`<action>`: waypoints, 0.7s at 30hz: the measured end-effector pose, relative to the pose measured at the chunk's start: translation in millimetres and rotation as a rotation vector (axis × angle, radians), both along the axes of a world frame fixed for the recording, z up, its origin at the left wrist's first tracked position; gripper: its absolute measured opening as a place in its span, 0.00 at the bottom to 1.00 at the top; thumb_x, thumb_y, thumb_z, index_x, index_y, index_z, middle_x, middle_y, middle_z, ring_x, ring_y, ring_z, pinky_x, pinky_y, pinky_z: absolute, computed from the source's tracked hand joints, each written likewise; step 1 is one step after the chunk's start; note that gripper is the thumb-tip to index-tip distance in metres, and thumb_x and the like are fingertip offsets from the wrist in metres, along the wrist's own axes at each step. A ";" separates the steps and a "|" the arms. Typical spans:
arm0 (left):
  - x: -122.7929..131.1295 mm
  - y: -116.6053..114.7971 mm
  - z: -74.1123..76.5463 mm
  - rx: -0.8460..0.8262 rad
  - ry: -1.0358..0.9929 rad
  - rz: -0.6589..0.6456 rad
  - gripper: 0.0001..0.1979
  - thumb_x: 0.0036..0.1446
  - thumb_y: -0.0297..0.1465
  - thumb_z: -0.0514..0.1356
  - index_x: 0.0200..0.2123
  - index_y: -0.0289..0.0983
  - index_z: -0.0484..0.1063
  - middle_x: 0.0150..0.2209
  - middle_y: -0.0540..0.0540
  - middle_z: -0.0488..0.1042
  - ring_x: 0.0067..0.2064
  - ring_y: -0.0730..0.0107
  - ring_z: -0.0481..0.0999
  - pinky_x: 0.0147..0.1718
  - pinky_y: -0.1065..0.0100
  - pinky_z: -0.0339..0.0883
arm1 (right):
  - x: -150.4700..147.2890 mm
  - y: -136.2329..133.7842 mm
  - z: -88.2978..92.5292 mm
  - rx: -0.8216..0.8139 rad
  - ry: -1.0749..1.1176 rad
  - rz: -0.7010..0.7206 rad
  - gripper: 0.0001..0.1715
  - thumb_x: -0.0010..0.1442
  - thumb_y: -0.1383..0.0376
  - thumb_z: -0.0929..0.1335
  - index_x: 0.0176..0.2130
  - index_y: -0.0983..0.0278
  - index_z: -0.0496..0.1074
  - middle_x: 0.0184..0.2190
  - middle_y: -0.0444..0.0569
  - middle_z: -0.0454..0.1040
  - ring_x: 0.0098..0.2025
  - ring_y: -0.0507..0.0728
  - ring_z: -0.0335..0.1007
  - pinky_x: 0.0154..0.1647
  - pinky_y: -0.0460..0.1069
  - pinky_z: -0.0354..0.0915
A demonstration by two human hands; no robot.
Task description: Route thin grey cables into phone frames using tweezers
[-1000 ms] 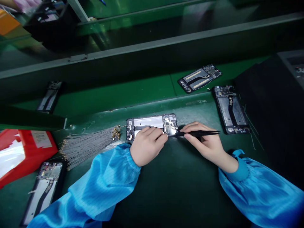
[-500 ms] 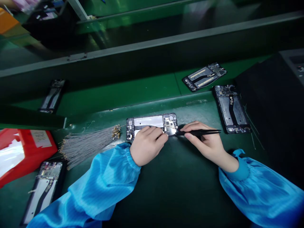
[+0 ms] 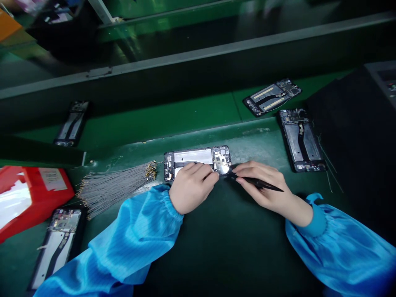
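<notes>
An opened smartphone (image 3: 194, 156), its circuit boards and metal battery bay bare, lies lengthwise on the green bench. My left hand (image 3: 194, 187) is closed over its near long edge; the curled fingers hide part of the bay, and anything pinched under them cannot be seen. At the phone's right end, my right hand (image 3: 262, 183) grips black tweezers (image 3: 262, 184) between thumb and fingers. Their tips are by the near right corner of the board, too dark to make out. Left of the phone lies a bundle of thin grey cables (image 3: 116, 187) with gold-coloured ends.
More opened phones lie around: one at front left (image 3: 58, 247), one at back left (image 3: 72, 123), one tilted at back right (image 3: 272, 97) and one at right (image 3: 301, 140). A red bin (image 3: 46, 200) stands left. Loose thin cables (image 3: 331, 165) lie beside a dark box (image 3: 349, 123).
The tweezers have turned in my right hand, their rear end now pointing lower toward me. My left hand stays on the phone. The view has shifted slightly.
</notes>
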State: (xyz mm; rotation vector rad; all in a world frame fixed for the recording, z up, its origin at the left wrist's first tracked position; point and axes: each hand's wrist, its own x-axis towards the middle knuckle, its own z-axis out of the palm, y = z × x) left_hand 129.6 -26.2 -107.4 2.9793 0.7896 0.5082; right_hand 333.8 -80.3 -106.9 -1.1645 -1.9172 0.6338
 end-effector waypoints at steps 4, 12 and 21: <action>0.1 0.7 0.2 -0.063 -0.014 0.003 0.09 0.58 0.26 0.50 0.29 0.35 0.69 0.27 0.48 0.68 0.31 0.71 0.67 0.30 0.69 0.62 | -1.6 0.7 5.9 0.015 -0.043 0.024 0.09 0.55 0.73 0.65 0.38 0.62 0.67 0.33 0.50 0.72 0.38 0.55 0.69 0.38 0.52 0.67; 4.8 4.9 -0.9 -0.266 -0.057 0.097 0.09 0.57 0.26 0.49 0.35 0.35 0.68 0.31 0.46 0.68 0.33 0.70 0.69 0.31 0.70 0.67 | 8.1 28.8 11.9 -0.106 -0.102 0.070 0.17 0.56 0.75 0.60 0.44 0.61 0.66 0.50 0.50 0.65 0.50 0.56 0.63 0.50 0.53 0.63; 9.0 5.6 0.3 -0.336 -0.066 0.153 0.10 0.57 0.25 0.48 0.36 0.35 0.69 0.33 0.45 0.68 0.36 0.68 0.70 0.35 0.68 0.68 | 3.6 51.4 14.8 -0.231 -0.443 0.226 0.33 0.54 0.67 0.65 0.57 0.60 0.52 0.53 0.52 0.57 0.51 0.59 0.60 0.48 0.54 0.63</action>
